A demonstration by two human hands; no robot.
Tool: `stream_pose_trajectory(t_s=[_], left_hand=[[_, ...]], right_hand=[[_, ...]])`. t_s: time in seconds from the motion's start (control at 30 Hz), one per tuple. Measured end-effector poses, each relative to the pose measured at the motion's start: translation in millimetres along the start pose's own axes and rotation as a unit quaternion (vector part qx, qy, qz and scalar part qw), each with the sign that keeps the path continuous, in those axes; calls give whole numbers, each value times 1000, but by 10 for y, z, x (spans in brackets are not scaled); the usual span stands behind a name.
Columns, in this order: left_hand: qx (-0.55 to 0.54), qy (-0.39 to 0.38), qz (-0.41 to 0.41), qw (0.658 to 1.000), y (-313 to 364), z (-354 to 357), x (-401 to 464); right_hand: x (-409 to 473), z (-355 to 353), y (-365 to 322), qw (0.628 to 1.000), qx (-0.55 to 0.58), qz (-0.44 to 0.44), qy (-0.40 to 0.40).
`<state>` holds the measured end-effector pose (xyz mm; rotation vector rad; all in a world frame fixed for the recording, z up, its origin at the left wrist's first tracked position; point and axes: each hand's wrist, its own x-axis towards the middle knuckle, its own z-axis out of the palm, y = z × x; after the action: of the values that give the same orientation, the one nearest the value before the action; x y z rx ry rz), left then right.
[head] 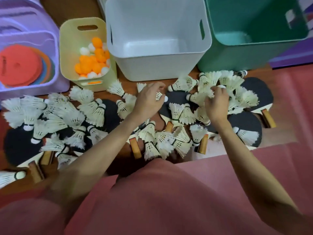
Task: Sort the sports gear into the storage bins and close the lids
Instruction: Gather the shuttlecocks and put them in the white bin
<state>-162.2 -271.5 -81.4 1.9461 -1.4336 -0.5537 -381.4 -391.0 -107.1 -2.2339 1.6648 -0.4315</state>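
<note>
Several white feather shuttlecocks (179, 114) lie scattered across the floor over black table tennis paddles (254, 92) with wooden handles. My left hand (149, 100) grips one shuttlecock (160, 96) just in front of the empty white bin (157, 65). Further right, my right hand (216, 102) closes its fingers round shuttlecocks (220, 87) in the heap below the green bin (228, 56). A small yellow bin (67, 48) holds orange and white ping-pong balls (93, 60). The purple bin (54, 48) at left holds flat coloured discs (20, 63).
The bins stand in a row at the far side, all without lids on. A purple lid (20, 12) leans behind the purple bin. My knees in pink cloth (152, 200) fill the near foreground. More shuttlecocks (50, 116) pile at left.
</note>
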Motion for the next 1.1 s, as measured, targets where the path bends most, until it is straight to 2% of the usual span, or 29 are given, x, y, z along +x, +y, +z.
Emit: stream_pose_trajectory(t_s=[0.1, 0.17, 0.33, 0.5, 0.8, 0.9, 1.0, 1.1], left_hand=[[17, -27, 13, 999, 146, 244, 104], [27, -39, 9, 999, 218, 350, 180], [49, -52, -2, 997, 292, 491, 373], [78, -54, -25, 995, 252, 565, 535], [158, -65, -69, 983, 142, 744, 794], [182, -83, -80, 976, 144, 833, 893], [182, -86, -74, 977, 119, 888, 933], [147, -69, -76, 984, 71, 853, 865]], right_hand=[[214, -53, 256, 996, -81, 33, -4], [372, -61, 333, 992, -125, 23, -11], [605, 31, 350, 966, -246, -27, -80], [699, 61, 360, 939, -316, -23, -134], [808, 51, 276, 917, -358, -9, -174], [809, 40, 233, 920, -350, -10, -175], [811, -8, 216, 942, -308, 3, -131], [697, -61, 113, 973, -224, -1, -49]])
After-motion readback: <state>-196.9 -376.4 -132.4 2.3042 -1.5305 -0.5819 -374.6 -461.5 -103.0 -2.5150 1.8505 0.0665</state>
